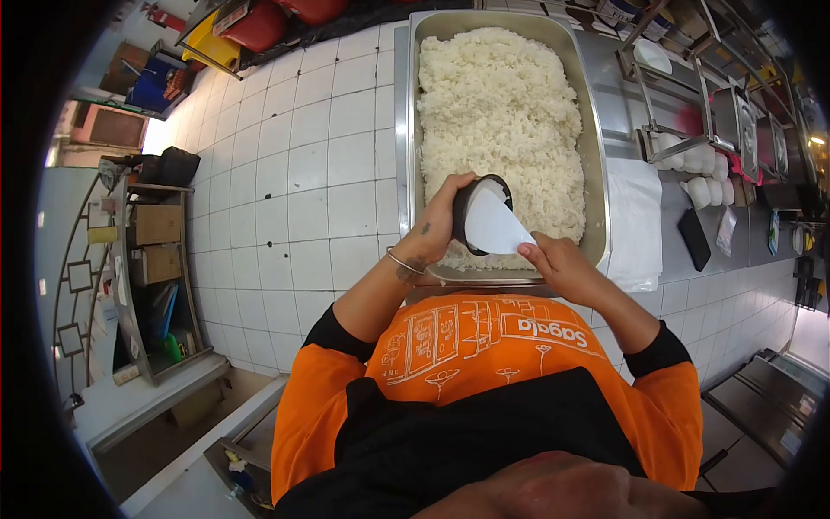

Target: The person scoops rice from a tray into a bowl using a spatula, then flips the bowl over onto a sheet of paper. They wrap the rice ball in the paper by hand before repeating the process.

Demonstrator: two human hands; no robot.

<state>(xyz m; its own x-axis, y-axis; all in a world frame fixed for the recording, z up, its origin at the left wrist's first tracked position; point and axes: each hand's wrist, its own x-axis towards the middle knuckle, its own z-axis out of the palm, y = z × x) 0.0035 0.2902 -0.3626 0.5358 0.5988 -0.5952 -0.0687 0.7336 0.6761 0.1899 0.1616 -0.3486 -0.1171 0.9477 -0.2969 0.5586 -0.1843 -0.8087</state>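
Observation:
A large metal tray (598, 199) full of cooked white rice (501, 104) stands in front of me. My left hand (443, 221) grips a round black bowl (460, 227) from its left side, above the near end of the tray. The bowl is tilted, and a little white shows inside its rim. My right hand (562, 266) is closed on the narrow end of a white rice paddle (494, 223). The paddle's broad blade lies across the bowl's mouth and hides most of what is inside.
Right of the tray lie white plastic sheets (635, 216) and a flat black object (693, 245). Beyond them are several white packs (705, 173) and a metal rack (674, 86). At the left, past white tiles (294, 164), shelves hold cardboard boxes (158, 225).

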